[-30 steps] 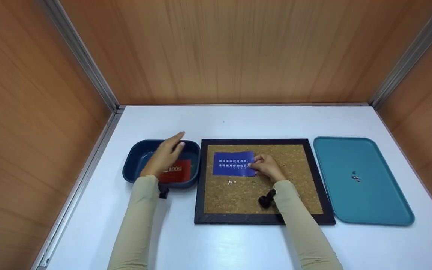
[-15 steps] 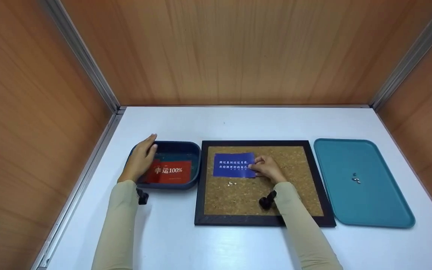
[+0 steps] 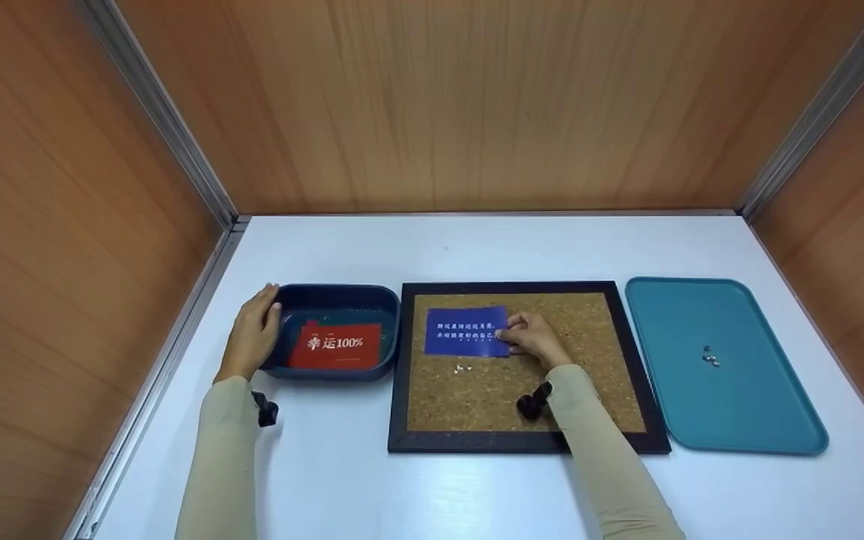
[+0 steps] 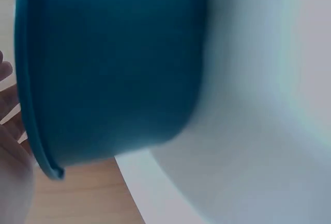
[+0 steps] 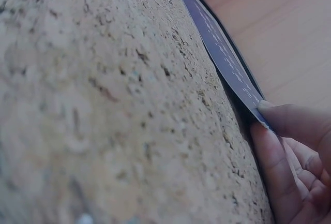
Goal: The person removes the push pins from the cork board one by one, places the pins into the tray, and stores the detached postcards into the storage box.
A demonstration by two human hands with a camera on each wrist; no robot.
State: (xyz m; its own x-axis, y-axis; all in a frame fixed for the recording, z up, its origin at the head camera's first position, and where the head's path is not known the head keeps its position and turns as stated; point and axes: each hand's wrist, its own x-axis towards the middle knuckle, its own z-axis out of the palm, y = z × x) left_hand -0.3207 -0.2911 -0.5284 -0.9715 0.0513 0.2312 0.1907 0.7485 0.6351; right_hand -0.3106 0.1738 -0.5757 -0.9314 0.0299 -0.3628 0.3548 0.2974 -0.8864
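My right hand (image 3: 538, 341) pinches the right edge of a blue card (image 3: 463, 330) printed with white characters. In the right wrist view, thumb and finger lift that edge slightly off the cork board (image 5: 119, 94). At the left side of a dark blue bin (image 3: 361, 295) is my left hand (image 3: 248, 337), its fingers fairly straight along the rim. Whether they touch the rim I cannot tell. Red cards (image 3: 342, 351) with white print lie overlapping in the bin. The bin's outer wall (image 4: 114, 69) fills much of the left wrist view.
Small silvery pieces (image 3: 463, 369) lie on the cork below the blue card. A black frame (image 3: 477, 441) borders the board. To its right stands a teal tray (image 3: 732, 409) with several small metallic pieces (image 3: 711, 358). Wood-grain walls (image 3: 477, 112) enclose the white table (image 3: 417, 495).
My left hand has moved left from above the bin to its left side, uncovering the red cards. The right hand and the blue card have stayed in place.
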